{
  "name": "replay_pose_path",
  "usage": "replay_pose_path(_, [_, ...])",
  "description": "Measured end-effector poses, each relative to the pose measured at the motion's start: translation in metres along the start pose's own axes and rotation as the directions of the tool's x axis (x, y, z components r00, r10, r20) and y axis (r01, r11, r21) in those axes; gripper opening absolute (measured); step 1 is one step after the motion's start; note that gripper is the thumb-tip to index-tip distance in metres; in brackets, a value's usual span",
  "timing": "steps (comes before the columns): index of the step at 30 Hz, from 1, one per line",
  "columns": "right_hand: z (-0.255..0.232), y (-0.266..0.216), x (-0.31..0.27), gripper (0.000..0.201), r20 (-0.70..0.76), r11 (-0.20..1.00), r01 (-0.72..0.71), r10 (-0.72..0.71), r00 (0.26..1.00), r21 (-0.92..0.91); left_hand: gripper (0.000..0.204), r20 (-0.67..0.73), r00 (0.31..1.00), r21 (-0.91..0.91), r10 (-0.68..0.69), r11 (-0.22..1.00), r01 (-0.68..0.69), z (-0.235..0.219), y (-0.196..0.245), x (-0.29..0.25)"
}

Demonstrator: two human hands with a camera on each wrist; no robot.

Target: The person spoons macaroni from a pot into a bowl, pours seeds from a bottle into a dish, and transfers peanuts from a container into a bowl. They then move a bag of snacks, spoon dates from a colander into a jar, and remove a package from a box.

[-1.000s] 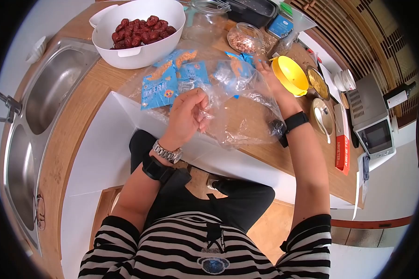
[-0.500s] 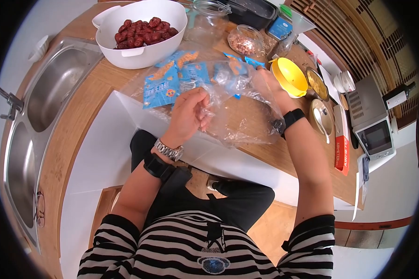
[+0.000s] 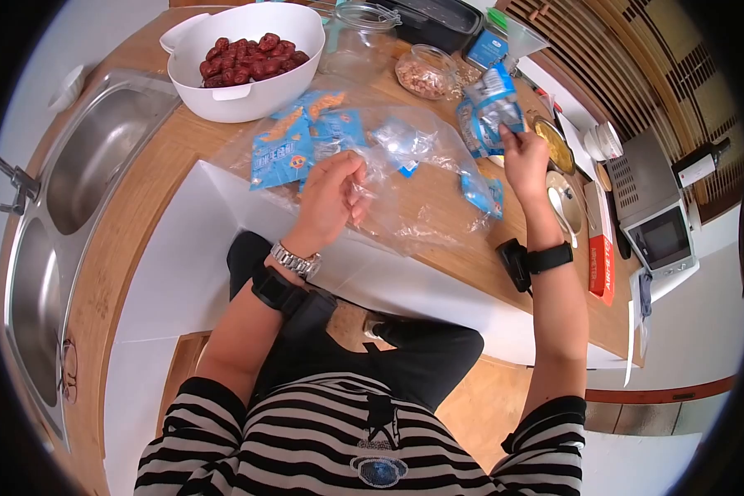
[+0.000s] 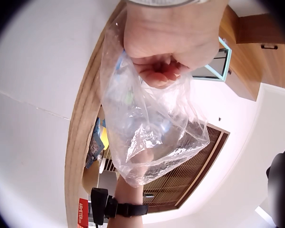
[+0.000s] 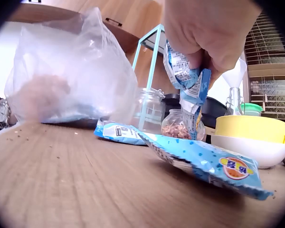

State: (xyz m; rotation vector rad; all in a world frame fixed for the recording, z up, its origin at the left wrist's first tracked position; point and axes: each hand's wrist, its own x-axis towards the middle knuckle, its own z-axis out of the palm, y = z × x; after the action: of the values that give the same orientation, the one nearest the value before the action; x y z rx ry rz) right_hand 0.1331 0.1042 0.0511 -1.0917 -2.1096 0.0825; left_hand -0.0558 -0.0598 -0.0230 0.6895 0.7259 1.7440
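My left hand (image 3: 331, 198) grips the edge of a large clear plastic bag (image 3: 422, 219), its fingers curled into the film. Inside the bag lie several blue snack packets (image 3: 281, 157). To the right, my right hand (image 3: 525, 161) pinches a crumpled blue snack packet (image 3: 492, 103) and holds it above the counter; the right wrist view shows the packet (image 5: 187, 80) hanging from thumb and fingers. Below that hand another blue packet (image 5: 213, 161) lies on the wood.
A white basin (image 3: 248, 95) of red dates stands at the back left, beside the sink (image 3: 91, 182). Behind the bag are a glass jar (image 3: 360, 41) and a bowl of nuts (image 3: 426, 74). A yellow bowl (image 5: 249, 128) and a red-and-white box (image 3: 601, 256) stand to the right.
My right hand has risen and moved right, away from the bag, with a blue snack packet. One blue packet now shows on the counter right of the bag. The left hand stays put.
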Motion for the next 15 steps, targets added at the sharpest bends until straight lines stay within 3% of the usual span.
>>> replay_pose_path(3, [-0.003, 0.027, -0.004, 0.028, -0.079, 0.948, -0.136, 0.165, 0.983, 0.289, 0.025, 0.003, 1.000, 0.016, -0.018, 1.000, 0.018, -0.001, 0.000, 0.001])
replay_pose_path(5, [-0.017, 0.025, -0.015, 0.027, -0.021, 0.763, -0.259, 0.336, 0.942, 0.592, 0.025, 0.001, 1.000, 0.021, -0.020, 1.000, 0.020, 0.001, 0.001, 0.001])
replay_pose_path(7, [-0.033, 0.018, -0.022, 0.021, -0.039, 0.561, -0.219, 0.411, 0.911, 0.798, 0.025, -0.023, 0.999, 0.041, -0.022, 0.999, 0.023, 0.006, 0.005, -0.001])
replay_pose_path(8, [-0.043, 0.005, -0.026, 0.015, -0.072, 0.393, -0.112, 0.424, 0.903, 0.913, 0.025, -0.027, 0.999, 0.040, -0.021, 0.999, 0.022, 0.008, 0.006, -0.001])
replay_pose_path(10, [-0.067, 0.016, -0.038, 0.014, -0.024, 0.385, -0.133, 0.378, 0.926, 0.913, 0.023, -0.031, 0.999, 0.038, -0.018, 0.999, 0.019, 0.012, 0.008, -0.002])
replay_pose_path(15, [-0.097, -0.017, -0.073, 0.014, 0.023, 0.269, -0.082, 0.217, 0.976, 0.960, 0.022, -0.061, 0.996, 0.145, 0.071, 0.988, -0.062, 0.029, 0.013, -0.003])
